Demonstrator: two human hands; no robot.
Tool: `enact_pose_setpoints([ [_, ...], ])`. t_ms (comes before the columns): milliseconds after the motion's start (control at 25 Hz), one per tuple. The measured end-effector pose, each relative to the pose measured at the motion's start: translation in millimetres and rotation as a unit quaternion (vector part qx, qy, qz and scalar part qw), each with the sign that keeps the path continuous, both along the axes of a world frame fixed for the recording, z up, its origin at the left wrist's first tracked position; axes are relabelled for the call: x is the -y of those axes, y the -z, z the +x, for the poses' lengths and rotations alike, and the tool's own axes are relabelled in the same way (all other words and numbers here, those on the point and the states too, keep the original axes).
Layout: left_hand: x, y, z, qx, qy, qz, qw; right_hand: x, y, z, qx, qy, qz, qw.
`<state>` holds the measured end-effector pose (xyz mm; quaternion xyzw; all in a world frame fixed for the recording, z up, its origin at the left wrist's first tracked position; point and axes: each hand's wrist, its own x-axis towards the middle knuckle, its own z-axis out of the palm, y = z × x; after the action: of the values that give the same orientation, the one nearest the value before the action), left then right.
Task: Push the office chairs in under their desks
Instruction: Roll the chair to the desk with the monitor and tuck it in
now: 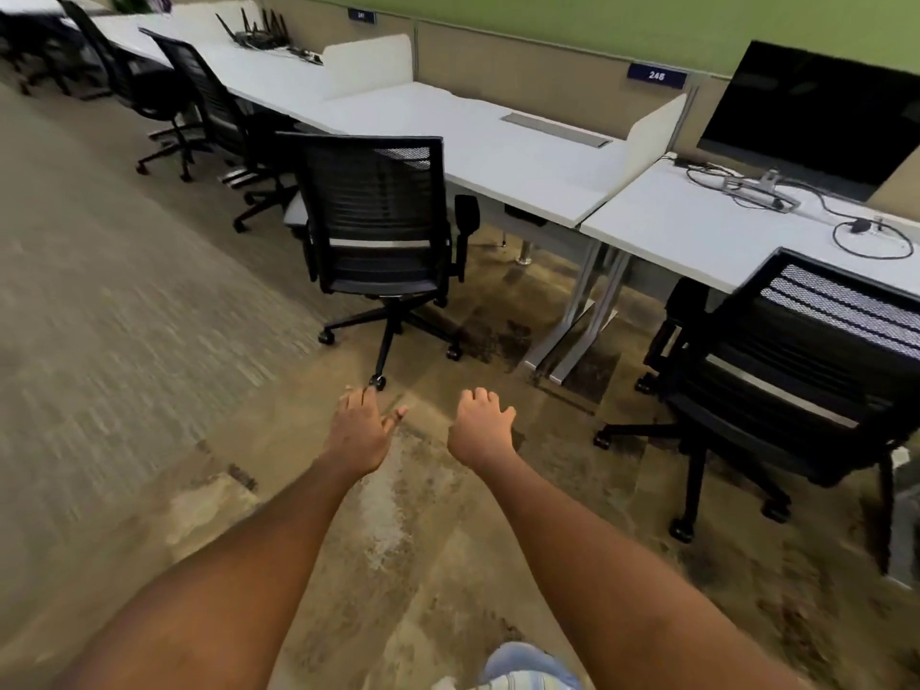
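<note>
A black mesh office chair (378, 221) stands on the carpet, pulled back from a white desk (498, 141), its back turned to me. Another black chair (796, 381) stands at the right, out from the desk (697, 231) that carries a monitor. Two more chairs (209, 97) stand further left along the desk row. My left hand (361, 428) and my right hand (480, 425) are stretched out in front of me, low over the floor, short of the middle chair's wheeled base. Neither hand touches or holds anything; the left fingers are spread, the right fingers loosely curled.
A dark monitor (816, 112) with cables sits on the right desk. White divider panels (652, 127) separate the desks. Steel desk legs (582, 311) stand between the two near chairs. A router with antennas (259, 32) sits further back. Open carpet lies to my left.
</note>
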<state>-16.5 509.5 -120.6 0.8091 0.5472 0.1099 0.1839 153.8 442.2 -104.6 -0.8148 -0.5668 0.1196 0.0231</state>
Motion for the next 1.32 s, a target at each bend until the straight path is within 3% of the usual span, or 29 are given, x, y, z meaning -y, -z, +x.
enact_pose_setpoints([
  [480,-204,-5,-40,-0.022,-0.106,0.011,0.994,-256,-4,-18,-0.008,-0.057,0.032,0.998],
  [880,-401,-45,6,0.022,-0.181,0.037,0.983,-470,-55,36,-0.011,-0.083,0.12,0.989],
  [1160,-553,-71,54,0.071,-0.155,0.091,0.981,-595,-62,71,0.04,-0.048,0.18,0.982],
  [1320,-634,-88,72,0.06,-0.089,0.167,0.98,-658,-80,89,0.059,0.004,0.213,0.975],
])
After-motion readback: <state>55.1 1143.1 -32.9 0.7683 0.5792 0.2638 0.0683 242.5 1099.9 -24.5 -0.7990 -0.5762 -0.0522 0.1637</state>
